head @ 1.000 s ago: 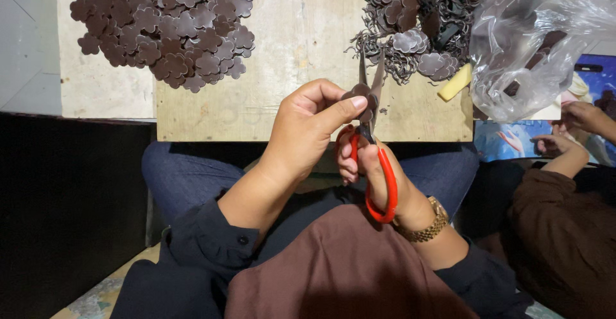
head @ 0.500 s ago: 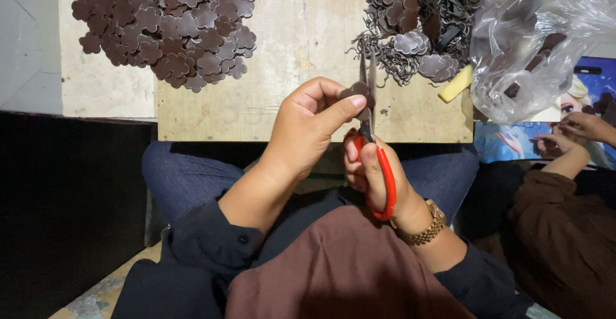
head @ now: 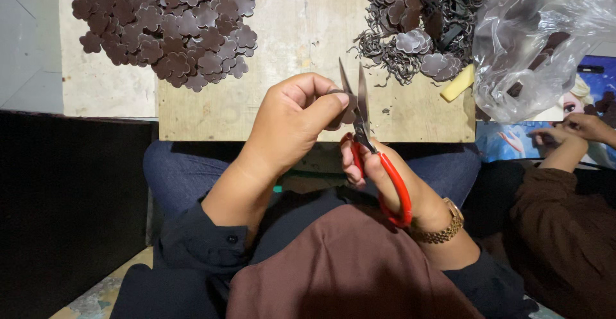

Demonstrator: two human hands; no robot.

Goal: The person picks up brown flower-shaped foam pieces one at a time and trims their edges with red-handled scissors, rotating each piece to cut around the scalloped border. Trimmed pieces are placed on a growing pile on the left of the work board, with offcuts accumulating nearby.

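Note:
My left hand [head: 292, 120] pinches a small dark brown flower-shaped piece [head: 341, 114] between thumb and fingers over my lap. My right hand [head: 391, 181] grips red-handled scissors [head: 369, 146], whose blades point up and stand apart around the piece. A pile of cut brown flower shapes [head: 170, 27] lies at the far left of the wooden board [head: 301, 30]. At the far right of the board sits a heap of uncut pieces and thin trimmings [head: 417, 24].
A crumpled clear plastic bag [head: 545, 43] with dark pieces lies right of the board, next to a yellow scrap [head: 459, 85]. Another person's hands and brown sleeve [head: 564, 190] are at the right. A dark surface fills the lower left.
The scissor blades have spread apart and now rise higher beside the piece. My left hand has turned the piece slightly.

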